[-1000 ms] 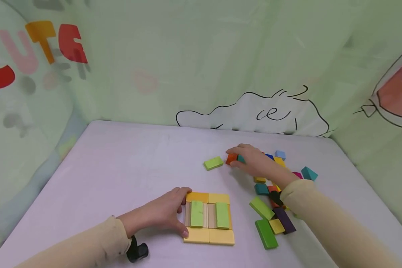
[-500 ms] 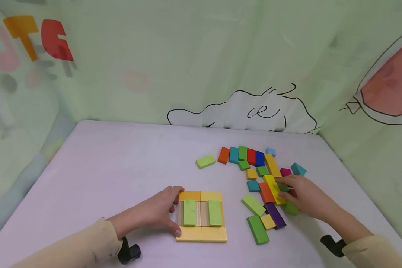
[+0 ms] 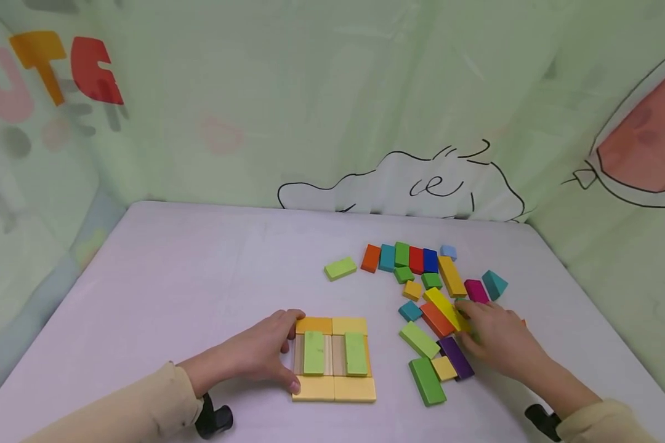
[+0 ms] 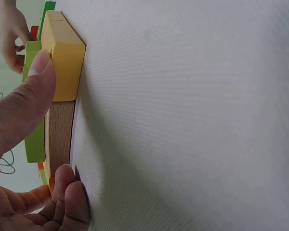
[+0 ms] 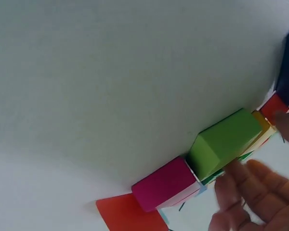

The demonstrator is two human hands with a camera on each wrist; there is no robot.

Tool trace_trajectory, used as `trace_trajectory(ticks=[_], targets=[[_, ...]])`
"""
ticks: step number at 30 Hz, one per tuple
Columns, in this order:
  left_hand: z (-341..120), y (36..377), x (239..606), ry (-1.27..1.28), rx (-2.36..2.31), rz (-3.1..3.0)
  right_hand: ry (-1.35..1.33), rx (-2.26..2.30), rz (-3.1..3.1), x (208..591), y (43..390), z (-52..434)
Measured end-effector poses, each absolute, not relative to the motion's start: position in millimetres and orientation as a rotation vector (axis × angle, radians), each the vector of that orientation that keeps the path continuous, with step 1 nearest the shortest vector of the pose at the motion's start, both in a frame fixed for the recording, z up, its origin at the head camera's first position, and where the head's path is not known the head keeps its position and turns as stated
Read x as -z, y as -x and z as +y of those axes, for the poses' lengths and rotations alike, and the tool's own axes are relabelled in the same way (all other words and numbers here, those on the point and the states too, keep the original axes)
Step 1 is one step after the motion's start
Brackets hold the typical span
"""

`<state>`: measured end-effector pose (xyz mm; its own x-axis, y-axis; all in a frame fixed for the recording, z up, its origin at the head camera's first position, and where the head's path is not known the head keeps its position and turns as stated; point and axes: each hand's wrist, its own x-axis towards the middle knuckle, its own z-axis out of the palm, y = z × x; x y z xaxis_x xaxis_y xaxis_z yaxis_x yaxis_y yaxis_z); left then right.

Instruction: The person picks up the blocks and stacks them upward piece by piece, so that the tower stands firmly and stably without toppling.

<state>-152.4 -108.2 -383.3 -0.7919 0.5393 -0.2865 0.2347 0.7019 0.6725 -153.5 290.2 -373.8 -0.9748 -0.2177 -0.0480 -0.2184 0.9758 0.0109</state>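
My left hand (image 3: 263, 352) grips the left side of a flat square of toy blocks, thumb at the near corner and fingers at the far one. The square has pale yellow blocks (image 3: 354, 389) in front, orange and yellow ones behind, and two light green blocks (image 3: 313, 354) lie across the wooden middle. In the left wrist view the thumb (image 4: 31, 94) presses a yellow block's end. Among loose blocks at the right, my right hand (image 3: 501, 338) reaches over a long yellow block (image 3: 442, 304), fingers spread. A green block (image 5: 226, 137) is close to its fingertips in the right wrist view.
Several loose blocks surround the right hand, among them a purple block (image 3: 456, 358), a magenta block (image 3: 476, 291) and a teal triangle (image 3: 495, 284). A dark green block (image 3: 427, 381) lies nearer. One light green block (image 3: 340, 269) is apart at the back. A printed curtain (image 3: 332, 104) stands behind the table.
My right hand first went from the back row to the right-hand blocks. Since then the yellow, orange and teal blocks there have shifted left and turned. The left hand stays at the square.
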Motion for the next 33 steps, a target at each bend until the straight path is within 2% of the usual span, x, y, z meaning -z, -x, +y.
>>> trace_trajectory(ticks=[13, 17, 25, 33], targets=[[-109.3, 150.2, 384.2, -0.574, -0.872, 2.438, 0.125, -0.024, 3.13, 359.4, 149.8, 286.8], [-108.0, 151.6, 384.0, -0.574, -0.861, 2.446, 0.257, 0.07, 3.188, 343.9, 147.8, 272.0], [-106.8, 153.4, 384.5, -0.579, -0.851, 2.449, 0.73, 0.248, 3.047, 343.4, 143.3, 195.6], [-107.2, 154.1, 384.1, -0.571, -0.849, 2.436, 0.897, 0.3, 2.915, 351.0, 144.8, 159.8]])
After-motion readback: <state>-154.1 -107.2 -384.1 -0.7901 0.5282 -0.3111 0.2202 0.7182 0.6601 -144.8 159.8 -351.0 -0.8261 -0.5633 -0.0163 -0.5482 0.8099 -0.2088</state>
